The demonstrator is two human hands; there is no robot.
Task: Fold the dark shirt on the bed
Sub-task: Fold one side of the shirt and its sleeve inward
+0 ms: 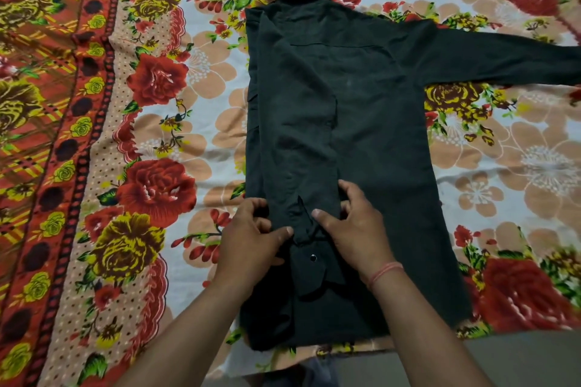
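Fingers of both hands are curling in, pinching the folded sleeve just above its cuff. Left hand is gripping its left edge, right hand its right edge.

Head view only: dark shirt is lying flat on the floral bed sheet. Its long axis is running away from the person, collar pointing far, hem near. Other sleeve is sticking out to the right.

Judging the cloth light, limp, not slippery. Best taken by pinching edges or seams.

Both forearms reached forward, converging. Left hand pinched shirt sleeve, fingers curled; right hand gripped same sleeve, thumb on top, fingers curled.
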